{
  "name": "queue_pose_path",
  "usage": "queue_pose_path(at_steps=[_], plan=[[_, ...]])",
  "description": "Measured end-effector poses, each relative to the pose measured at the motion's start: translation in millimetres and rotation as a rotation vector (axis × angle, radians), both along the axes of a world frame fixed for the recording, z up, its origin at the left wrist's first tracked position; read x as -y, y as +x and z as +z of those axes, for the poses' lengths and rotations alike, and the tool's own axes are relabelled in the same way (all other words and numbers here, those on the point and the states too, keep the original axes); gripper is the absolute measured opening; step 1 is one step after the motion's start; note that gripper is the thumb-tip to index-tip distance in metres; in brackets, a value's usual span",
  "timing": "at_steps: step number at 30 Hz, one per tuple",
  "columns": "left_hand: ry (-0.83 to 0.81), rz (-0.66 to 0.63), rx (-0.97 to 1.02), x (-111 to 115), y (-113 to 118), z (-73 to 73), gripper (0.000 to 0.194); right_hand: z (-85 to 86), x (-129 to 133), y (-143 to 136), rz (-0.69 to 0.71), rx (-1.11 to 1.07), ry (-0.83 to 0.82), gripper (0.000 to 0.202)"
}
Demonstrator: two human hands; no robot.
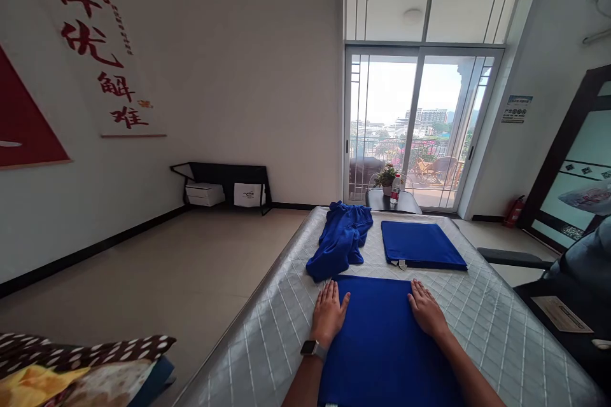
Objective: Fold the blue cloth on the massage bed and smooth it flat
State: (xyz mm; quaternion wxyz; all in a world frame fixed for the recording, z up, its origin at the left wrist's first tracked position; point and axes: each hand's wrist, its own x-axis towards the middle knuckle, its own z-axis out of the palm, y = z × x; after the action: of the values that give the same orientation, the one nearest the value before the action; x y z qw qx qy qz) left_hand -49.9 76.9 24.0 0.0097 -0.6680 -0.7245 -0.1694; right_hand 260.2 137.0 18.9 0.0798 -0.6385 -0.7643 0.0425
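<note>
Head view, clock centred on the near folded blue cloth (377, 343), which lies flat on the silver quilted cover (267, 331) right before the person. Left hand (329, 313), watch (310, 348) on wrist, lies flat with fingers straight on the cloth's edge at 10–11 o'clock; right hand (426, 310) likewise, palm down on the edge at 1–2. Crumpled blue cloth (341, 241) at 11, just beyond the left hand; second folded blue cloth (420, 243) at 1, pale tags on its near edge. Containers: at 12, past the cover's far end, a small table (408, 204) bears a pot (387, 191) with a leafy plant (386, 175) in it, and an upright clear bottle (396, 188), red label, fill level unclear. At 10, by the wall, white box (205, 194) and printed white box (249, 195) sit under a black bench (229, 173), contents hidden.
</note>
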Motion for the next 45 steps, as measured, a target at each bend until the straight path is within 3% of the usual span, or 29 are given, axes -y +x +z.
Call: queue_pose_path(at_steps=[4,8,11,13,17,19,22,25,27,30,36,39,42,45], plan=[[0.021,0.011,-0.005,-4.4,-0.3,-2.0,0.072,-9.8,-2.1,3.7,-0.005,-0.038,0.011,0.063],[0.026,0.021,-0.005,-5.2,-0.7,1.9,0.066,-6.4,-2.3,4.1,-0.002,-0.031,0.002,0.063],[0.058,0.006,0.020,1.3,12.3,8.0,0.062,-2.4,-1.5,3.8,-0.003,-0.027,-0.014,0.064],[0.076,-0.056,0.043,6.6,34.5,11.0,0.060,-1.3,-1.0,3.9,-0.001,-0.027,-0.019,0.064],[0.048,-0.401,0.048,6.4,105.5,13.9,0.061,-1.5,1.4,5.2,0.010,-0.013,-0.003,0.063],[0.021,-0.515,0.058,-1.7,142.0,15.8,0.061,-1.4,3.9,6.4,0.021,-0.007,0.004,0.063],[0.007,-0.551,0.076,-17.5,179.9,19.6,0.058,0.1,7.6,8.1,0.035,0.005,0.008,0.062],[0.009,-0.526,0.087,-27.3,190.0,20.4,0.058,1.1,7.8,8.4,0.034,0.033,0.009,0.063],[0.013,-0.496,0.091,-29.1,181.6,18.1,0.059,0.8,5.5,7.6,0.021,0.041,0.004,0.062],[0.017,-0.426,0.087,-28.9,149.1,13.1,0.061,-0.2,1.6,5.8,-0.001,0.024,-0.001,0.063],[0.000,-0.238,0.055,-31.3,44.5,9.5,0.058,1.4,2.1,3.6,-0.018,-0.010,-0.012,0.064],[-0.009,-0.147,0.046,-32.4,3.6,8.1,0.059,0.9,2.2,4.0,-0.018,-0.009,-0.006,0.064],[-0.016,-0.097,0.050,-33.6,-15.1,5.2,0.061,-2.2,0.4,4.6,-0.009,-0.004,0.002,0.064],[-0.015,-0.086,0.059,-35.6,-18.3,2.2,0.063,-5.2,-1.7,4.4,-0.010,-0.002,0.011,0.064]])
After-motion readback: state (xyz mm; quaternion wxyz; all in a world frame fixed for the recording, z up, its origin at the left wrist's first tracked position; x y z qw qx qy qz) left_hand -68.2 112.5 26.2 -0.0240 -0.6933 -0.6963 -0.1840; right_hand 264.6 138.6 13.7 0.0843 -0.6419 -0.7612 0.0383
